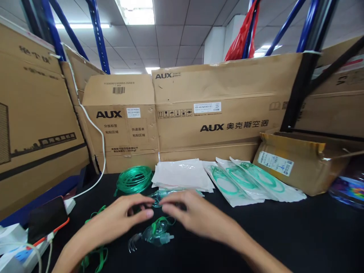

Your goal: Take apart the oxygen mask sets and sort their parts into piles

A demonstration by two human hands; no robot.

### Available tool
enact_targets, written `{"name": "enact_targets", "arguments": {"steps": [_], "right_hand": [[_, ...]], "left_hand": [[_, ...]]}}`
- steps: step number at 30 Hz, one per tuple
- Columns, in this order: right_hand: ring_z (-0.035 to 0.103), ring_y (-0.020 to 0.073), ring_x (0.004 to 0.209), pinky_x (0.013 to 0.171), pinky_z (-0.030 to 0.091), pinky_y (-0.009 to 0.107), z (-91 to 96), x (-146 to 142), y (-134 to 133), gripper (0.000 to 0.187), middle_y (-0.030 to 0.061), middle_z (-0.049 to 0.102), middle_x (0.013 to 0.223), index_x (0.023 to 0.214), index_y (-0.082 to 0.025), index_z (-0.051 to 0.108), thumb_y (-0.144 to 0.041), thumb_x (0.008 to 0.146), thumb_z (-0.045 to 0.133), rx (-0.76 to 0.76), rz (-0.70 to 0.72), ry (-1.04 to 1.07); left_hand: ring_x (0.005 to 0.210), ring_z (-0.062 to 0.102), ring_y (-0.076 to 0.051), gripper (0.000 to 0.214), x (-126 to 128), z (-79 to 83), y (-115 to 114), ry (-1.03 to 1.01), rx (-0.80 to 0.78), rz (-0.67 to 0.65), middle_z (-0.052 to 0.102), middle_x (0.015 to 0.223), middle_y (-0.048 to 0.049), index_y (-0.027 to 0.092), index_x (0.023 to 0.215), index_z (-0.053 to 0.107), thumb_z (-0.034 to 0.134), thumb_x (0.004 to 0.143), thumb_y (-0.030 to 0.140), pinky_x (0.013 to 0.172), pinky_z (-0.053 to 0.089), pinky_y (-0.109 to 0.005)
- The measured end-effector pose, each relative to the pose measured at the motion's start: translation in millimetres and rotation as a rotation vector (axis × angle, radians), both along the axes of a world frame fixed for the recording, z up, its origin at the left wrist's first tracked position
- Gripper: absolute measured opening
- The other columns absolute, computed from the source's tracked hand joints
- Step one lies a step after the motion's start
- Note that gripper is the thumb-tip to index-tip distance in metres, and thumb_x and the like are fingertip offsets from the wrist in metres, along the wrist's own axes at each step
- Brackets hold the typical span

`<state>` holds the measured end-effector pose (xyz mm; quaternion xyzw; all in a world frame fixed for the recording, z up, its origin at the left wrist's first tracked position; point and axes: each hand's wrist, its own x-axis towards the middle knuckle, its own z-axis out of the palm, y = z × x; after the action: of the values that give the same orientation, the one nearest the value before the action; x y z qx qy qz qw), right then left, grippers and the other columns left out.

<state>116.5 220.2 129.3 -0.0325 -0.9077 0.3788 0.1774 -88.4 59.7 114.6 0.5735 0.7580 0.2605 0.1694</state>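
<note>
Two clear oxygen masks lie on the black tabletop. The nearer mask (157, 232), with a green strap and a clear connector, sits just below my hands. The farther mask (157, 195) is partly hidden behind my fingers. My left hand (125, 212) is curved, thumb and fingers apart, and nothing shows between them. Facing it, my right hand (189, 212) is bent beside the farther mask, fingers apart and slightly blurred; whether it touches the mask is unclear. A coil of green tubing (134, 179) rests behind my left hand.
White sheets or pouches (182, 174) lie at the back, beside packaged green tubing (247, 180). An open carton (301, 163) stands at right. Green straps (99, 258) lie near my left forearm. A power strip (25, 254) with cables is at left. Cardboard panels (222, 113) wall the back.
</note>
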Motion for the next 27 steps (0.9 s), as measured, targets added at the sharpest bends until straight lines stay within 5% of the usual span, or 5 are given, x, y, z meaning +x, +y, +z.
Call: {"name": "enact_targets", "arguments": {"steps": [7, 13, 16, 22, 27], "right_hand": [[0.065, 0.0272, 0.121, 0.106, 0.052, 0.04, -64.8, 22, -22, 0.037, 0.008, 0.068, 0.131, 0.131, -0.027, 0.068, -0.02, 0.095, 0.068, 0.282, -0.054, -0.044], [0.052, 0.0364, 0.136, 0.111, 0.049, 0.051, -62.3, 39, -18, 0.068, 0.0177, 0.048, 0.155, 0.151, -0.02, 0.048, -0.022, 0.089, 0.076, 0.518, -0.19, 0.087], [0.05, 0.0363, 0.139, 0.112, 0.049, 0.051, -55.6, 48, -17, 0.059, 0.0211, 0.048, 0.154, 0.15, -0.014, 0.048, -0.014, 0.094, 0.067, 0.598, -0.221, 0.17], [0.057, 0.0291, 0.133, 0.115, 0.046, 0.045, -41.1, 57, -7, 0.045, 0.0111, 0.061, 0.144, 0.139, -0.022, 0.061, -0.027, 0.095, 0.068, 0.158, -0.359, 0.165], [0.066, 0.0233, 0.117, 0.101, 0.054, 0.036, -29.3, 60, -2, 0.032, 0.0056, 0.071, 0.123, 0.127, -0.026, 0.067, -0.04, 0.098, 0.063, -0.282, -0.326, 0.149]], "left_hand": [[0.096, 0.061, -0.023, 0.021, 17, -24.4, -1, 0.045, -0.112, -0.018, 0.07, 0.098, 0.0, 0.026, 0.093, 0.071, 0.065, 0.089, 0.046, 0.085, 0.043, -0.028], [0.084, 0.055, -0.019, 0.04, 42, -7.4, 22, -0.293, 0.032, -0.12, 0.064, 0.086, 0.0001, 0.021, 0.097, 0.066, 0.05, 0.099, 0.057, 0.078, 0.042, -0.026], [0.08, 0.051, -0.017, 0.044, 58, -4.6, 30, -0.532, 0.131, -0.159, 0.062, 0.086, -0.0001, 0.019, 0.098, 0.066, 0.055, 0.095, 0.062, 0.074, 0.041, -0.025], [0.073, 0.045, -0.017, 0.057, 70, -23.6, 29, -0.533, 0.234, -0.178, 0.05, 0.073, 0.0018, 0.02, 0.116, 0.069, 0.049, 0.095, 0.069, 0.071, 0.04, -0.026], [0.08, 0.054, -0.019, 0.047, 78, -33.3, 25, -0.426, 0.206, -0.074, 0.064, 0.09, -0.0024, 0.023, 0.114, 0.07, 0.055, 0.095, 0.063, 0.075, 0.044, -0.027]]}}
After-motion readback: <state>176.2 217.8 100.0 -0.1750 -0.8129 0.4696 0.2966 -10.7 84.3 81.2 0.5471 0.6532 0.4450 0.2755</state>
